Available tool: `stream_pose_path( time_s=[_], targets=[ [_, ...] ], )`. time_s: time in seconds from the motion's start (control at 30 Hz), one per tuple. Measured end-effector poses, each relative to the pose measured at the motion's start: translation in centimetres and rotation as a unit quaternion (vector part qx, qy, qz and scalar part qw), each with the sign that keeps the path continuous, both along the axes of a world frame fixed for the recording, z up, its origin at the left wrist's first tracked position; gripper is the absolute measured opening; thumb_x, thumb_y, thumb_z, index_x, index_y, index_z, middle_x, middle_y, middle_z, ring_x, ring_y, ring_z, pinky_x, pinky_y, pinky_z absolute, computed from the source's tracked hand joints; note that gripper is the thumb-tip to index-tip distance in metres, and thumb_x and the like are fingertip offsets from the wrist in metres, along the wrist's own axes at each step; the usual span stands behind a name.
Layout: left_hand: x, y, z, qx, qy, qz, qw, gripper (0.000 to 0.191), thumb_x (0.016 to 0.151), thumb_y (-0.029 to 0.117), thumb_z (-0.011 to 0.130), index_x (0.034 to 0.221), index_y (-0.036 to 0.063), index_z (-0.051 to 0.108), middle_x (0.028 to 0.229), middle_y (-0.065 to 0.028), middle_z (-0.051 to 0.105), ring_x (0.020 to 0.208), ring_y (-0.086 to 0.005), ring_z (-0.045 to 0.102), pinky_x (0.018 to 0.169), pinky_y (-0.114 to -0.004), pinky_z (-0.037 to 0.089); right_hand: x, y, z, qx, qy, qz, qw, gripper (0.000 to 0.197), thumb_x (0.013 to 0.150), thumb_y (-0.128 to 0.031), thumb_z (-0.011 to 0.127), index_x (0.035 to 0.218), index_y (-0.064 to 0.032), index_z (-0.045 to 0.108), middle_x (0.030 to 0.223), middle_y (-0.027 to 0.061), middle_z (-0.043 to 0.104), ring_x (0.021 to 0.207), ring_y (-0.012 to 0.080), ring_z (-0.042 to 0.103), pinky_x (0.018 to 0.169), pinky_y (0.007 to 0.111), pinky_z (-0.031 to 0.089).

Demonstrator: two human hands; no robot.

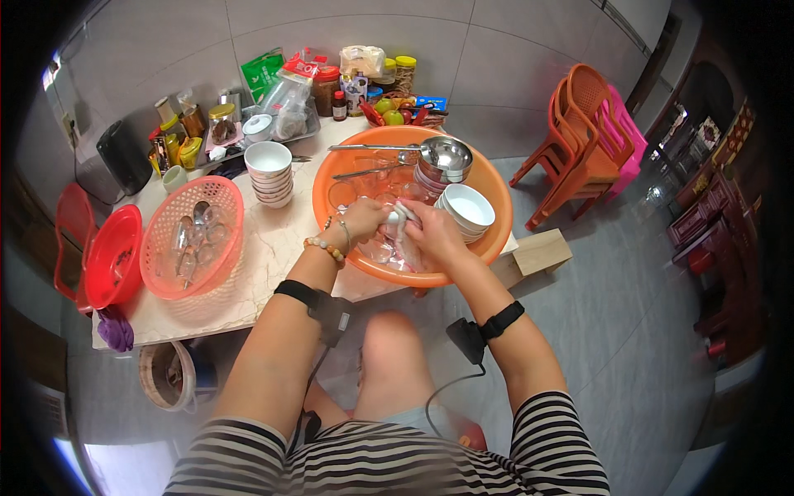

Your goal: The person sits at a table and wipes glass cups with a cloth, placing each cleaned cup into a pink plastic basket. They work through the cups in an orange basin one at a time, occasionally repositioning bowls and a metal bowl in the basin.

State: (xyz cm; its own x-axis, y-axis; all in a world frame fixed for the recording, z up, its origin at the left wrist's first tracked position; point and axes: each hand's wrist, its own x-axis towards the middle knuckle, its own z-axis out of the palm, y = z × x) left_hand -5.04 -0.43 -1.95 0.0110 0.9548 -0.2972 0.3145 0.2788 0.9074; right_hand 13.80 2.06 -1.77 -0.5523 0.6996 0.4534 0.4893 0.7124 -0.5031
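Both hands are over a large orange plastic basin (501, 217) at the table's right end. My left hand (363, 222) grips a small pale item, mostly covered by the fingers; its kind cannot be told. A whitish cloth (406, 239) hangs from my right hand (437, 232), which presses it against that item. Clear glasses (375, 250) lie in the basin below the hands. Behind them are a steel ladle (378, 147) and a steel bowl (448, 156) on stacked bowls. White bowls (470, 204) are stacked beside my right hand.
On the marble-patterned table (273, 248) stand a bowl stack (268, 162), a pink basket (232, 266) of glasses and spoons, and a red basin (129, 229). Jars, packets and a fruit basket line the back. Stacked chairs (583, 124) stand right; a bucket (149, 378) is below left.
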Motion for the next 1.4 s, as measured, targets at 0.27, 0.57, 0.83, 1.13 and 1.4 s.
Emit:
stream_pose_path(
  time_s=[0.27, 0.57, 0.83, 1.13, 1.4],
  targets=[
    [0.7, -0.5, -1.6, 0.197, 0.168, -0.063, 0.964, 0.021, 0.086, 0.02, 0.058, 0.092, 0.0022, 0.067, 0.065, -0.0056, 0.062, 0.059, -0.0142, 0.058, 0.057, -0.027, 0.046, -0.4, 0.0, 0.3, -0.028, -0.177, -0.139, 0.974, 0.025, 0.079, -0.022, 0.058, 0.1, -0.0099, 0.063, 0.081, 0.0165, 0.065, 0.077, 0.0332, 0.064, 0.065, 0.044, 0.05],
    [2.3, -2.6, 0.5, 0.273, 0.336, -0.011, 0.901, 0.008, 0.076, 0.01, 0.063, 0.079, 0.0079, 0.07, 0.082, -0.0138, 0.065, 0.077, -0.0313, 0.062, 0.07, -0.04, 0.048, -0.5, -0.2, 0.4, 0.033, -0.269, -0.116, 0.956, 0.017, 0.079, -0.019, 0.054, 0.084, -0.0089, 0.065, 0.075, 0.0157, 0.066, 0.074, 0.0327, 0.065, 0.067, 0.044, 0.052],
    [2.9, -2.2, 0.5, 0.172, 0.335, -0.018, 0.926, 0.031, 0.076, 0.006, 0.061, 0.105, 0.0007, 0.052, 0.082, -0.0216, 0.062, 0.081, -0.0385, 0.06, 0.07, -0.044, 0.047, -0.4, -0.4, -0.4, -0.061, -0.093, 0.034, 0.993, 0.022, 0.077, -0.028, 0.059, 0.09, -0.0108, 0.067, 0.079, 0.0164, 0.065, 0.076, 0.0342, 0.063, 0.067, 0.045, 0.049],
    [0.3, -0.6, -0.8, 0.148, 0.12, -0.03, 0.981, 0.019, 0.083, 0.014, 0.06, 0.095, -0.0006, 0.059, 0.073, -0.0109, 0.063, 0.062, -0.018, 0.061, 0.054, -0.03, 0.048, -0.2, 0.2, 0.1, -0.015, -0.178, -0.143, 0.973, 0.024, 0.077, -0.025, 0.059, 0.095, -0.0108, 0.064, 0.077, 0.0173, 0.065, 0.075, 0.0349, 0.063, 0.066, 0.046, 0.05],
    [-0.6, -0.5, 0.2, 0.01, -0.166, 0.021, 0.986, 0.016, 0.094, 0.016, 0.048, 0.097, 0.0017, 0.055, 0.076, -0.0037, 0.06, 0.06, -0.0083, 0.054, 0.055, -0.024, 0.049, -0.3, 0.7, -0.5, -0.012, -0.123, -0.133, 0.983, 0.027, 0.08, -0.022, 0.058, 0.103, -0.0076, 0.06, 0.08, 0.0186, 0.065, 0.076, 0.0359, 0.063, 0.066, 0.047, 0.049]
  ],
)
